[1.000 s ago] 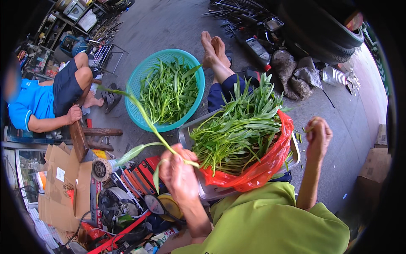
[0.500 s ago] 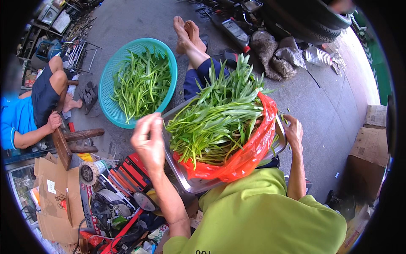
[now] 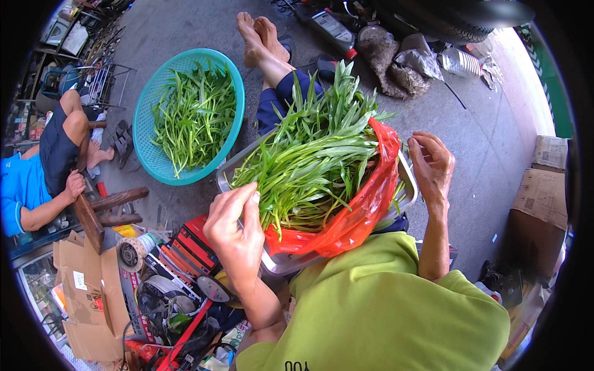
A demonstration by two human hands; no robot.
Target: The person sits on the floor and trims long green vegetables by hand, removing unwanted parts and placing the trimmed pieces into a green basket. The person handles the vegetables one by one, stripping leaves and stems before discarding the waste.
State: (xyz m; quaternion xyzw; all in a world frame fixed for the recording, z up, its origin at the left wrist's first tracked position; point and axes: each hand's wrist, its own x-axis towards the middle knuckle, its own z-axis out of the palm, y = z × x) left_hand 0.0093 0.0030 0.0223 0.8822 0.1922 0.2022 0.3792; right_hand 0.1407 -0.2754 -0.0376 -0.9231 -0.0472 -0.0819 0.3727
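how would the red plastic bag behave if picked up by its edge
The red plastic bag would probably feel floppy, since its thin film lies in wrinkles. Lifted by one edge, it might sag and spill, as leafy greens heap above its rim. Its glossy surface may be slightly slippery.

- Ahead of your grip you have grey concrete floor (image 3: 185, 28).
- Left of it, a brown wooden stool (image 3: 91, 224).
- Well right, stacked brown cardboard boxes (image 3: 539, 201); bright daylight (image 3: 520, 86) beyond.
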